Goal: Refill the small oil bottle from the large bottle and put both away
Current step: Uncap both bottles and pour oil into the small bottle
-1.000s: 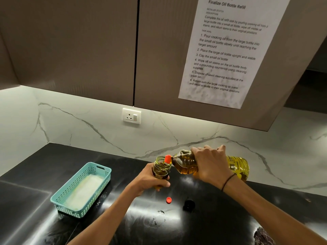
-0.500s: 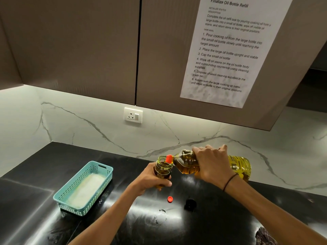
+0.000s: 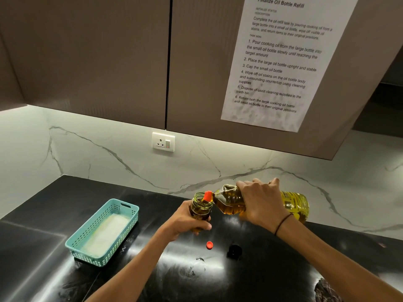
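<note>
My left hand (image 3: pixel 185 221) grips the small clear oil bottle (image 3: pixel 201 207), which stands uncapped on the black counter with dark oil inside. My right hand (image 3: pixel 260 203) holds the large yellow oil bottle (image 3: pixel 292 204) tipped almost flat, its orange spout (image 3: pixel 208 196) resting at the small bottle's open mouth. A small orange cap (image 3: pixel 209 245) and a black cap (image 3: pixel 234 250) lie loose on the counter just in front of the bottles.
A teal plastic basket (image 3: pixel 87 243) with white cloth inside sits to the left. Oil smears (image 3: pixel 197 265) mark the black counter (image 3: pixel 43 269) near the front. A wall socket (image 3: pixel 163 142) and brown cabinets with a taped instruction sheet (image 3: pixel 279 59) are behind. A checked cloth (image 3: pixel 326 290) lies bottom right.
Both hands and bottles hold nearly the same pouring pose. The view has shifted slightly.
</note>
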`<state>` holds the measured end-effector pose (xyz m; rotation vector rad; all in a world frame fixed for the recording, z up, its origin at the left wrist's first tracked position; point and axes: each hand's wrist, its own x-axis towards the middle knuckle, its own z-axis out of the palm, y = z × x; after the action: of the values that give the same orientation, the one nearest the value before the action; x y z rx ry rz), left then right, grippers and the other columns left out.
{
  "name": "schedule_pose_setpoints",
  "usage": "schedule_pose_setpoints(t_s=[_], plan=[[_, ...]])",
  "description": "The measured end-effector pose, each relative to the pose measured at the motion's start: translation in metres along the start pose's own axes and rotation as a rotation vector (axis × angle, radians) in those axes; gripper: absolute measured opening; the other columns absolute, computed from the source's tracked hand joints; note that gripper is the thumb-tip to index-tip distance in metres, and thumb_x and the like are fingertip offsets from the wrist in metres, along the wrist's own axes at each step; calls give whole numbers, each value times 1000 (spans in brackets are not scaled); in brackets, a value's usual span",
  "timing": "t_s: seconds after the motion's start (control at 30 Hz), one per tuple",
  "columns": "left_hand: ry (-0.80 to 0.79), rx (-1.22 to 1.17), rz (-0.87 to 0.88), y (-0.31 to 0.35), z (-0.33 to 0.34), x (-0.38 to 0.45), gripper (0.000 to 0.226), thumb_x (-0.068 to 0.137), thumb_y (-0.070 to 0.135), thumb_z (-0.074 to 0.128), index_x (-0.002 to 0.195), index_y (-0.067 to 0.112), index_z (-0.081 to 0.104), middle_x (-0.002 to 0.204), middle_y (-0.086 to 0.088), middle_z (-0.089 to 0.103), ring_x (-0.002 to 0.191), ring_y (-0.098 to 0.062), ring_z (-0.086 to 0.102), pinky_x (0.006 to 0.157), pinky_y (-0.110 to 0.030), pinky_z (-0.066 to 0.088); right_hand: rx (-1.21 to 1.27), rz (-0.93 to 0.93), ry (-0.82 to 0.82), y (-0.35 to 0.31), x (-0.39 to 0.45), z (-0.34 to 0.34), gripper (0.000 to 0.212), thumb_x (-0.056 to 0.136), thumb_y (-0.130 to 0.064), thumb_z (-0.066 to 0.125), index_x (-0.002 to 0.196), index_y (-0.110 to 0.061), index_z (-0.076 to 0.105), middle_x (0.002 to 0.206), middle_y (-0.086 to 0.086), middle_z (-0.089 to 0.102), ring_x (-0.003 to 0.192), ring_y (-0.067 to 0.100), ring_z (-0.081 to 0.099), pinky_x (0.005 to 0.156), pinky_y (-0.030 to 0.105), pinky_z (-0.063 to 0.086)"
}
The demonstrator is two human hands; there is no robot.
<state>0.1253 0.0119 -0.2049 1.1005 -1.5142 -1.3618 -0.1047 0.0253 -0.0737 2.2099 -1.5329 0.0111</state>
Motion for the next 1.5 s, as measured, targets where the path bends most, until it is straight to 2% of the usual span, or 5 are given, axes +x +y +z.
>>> schedule_pose_setpoints(t_s=[0.27, 0.43, 0.6, 0.87, 1.5], plan=[[13, 21, 15, 0, -1, 0, 38, 75, 6, 92, 106, 0, 71, 92, -12, 76, 77, -25, 72, 65, -39, 61, 0, -4, 0, 0, 3, 1, 55, 76, -71, 71, 111, -32, 55, 99, -11, 67, 92, 16, 63, 91, 49, 43], [13, 17, 15, -1, -2, 1, 38, 74, 7, 91, 105, -1, 71, 97, -22, 74, 80, -25, 72, 73, -47, 59, -4, -5, -4, -1, 3, -1, 51, 79, -68, 70, 111, -32, 54, 99, -11, 66, 92, 16, 62, 92, 48, 41], [9, 16, 10, -2, -1, 1, 36, 75, 5, 91, 105, -1, 71, 93, -12, 76, 78, -23, 72, 68, -43, 59, 7, -6, -11, -1, 2, -2, 49, 81, -65, 70, 112, -31, 54, 98, -11, 65, 93, 17, 61, 92, 48, 42], [13, -13, -1, -4, 0, 3, 37, 73, 6, 92, 103, -2, 71, 92, -12, 75, 78, -26, 70, 73, -49, 56, 7, 1, -19, -1, 2, -1, 50, 79, -67, 72, 111, -32, 54, 98, -12, 65, 93, 16, 61, 92, 49, 42], [6, -3, 5, -3, 1, 3, 37, 75, 5, 91, 105, -2, 71, 92, -11, 76, 77, -27, 71, 64, -40, 60, 5, 10, -22, 0, 1, 1, 48, 80, -66, 72, 109, -32, 54, 97, -11, 66, 91, 16, 61, 93, 49, 44]])
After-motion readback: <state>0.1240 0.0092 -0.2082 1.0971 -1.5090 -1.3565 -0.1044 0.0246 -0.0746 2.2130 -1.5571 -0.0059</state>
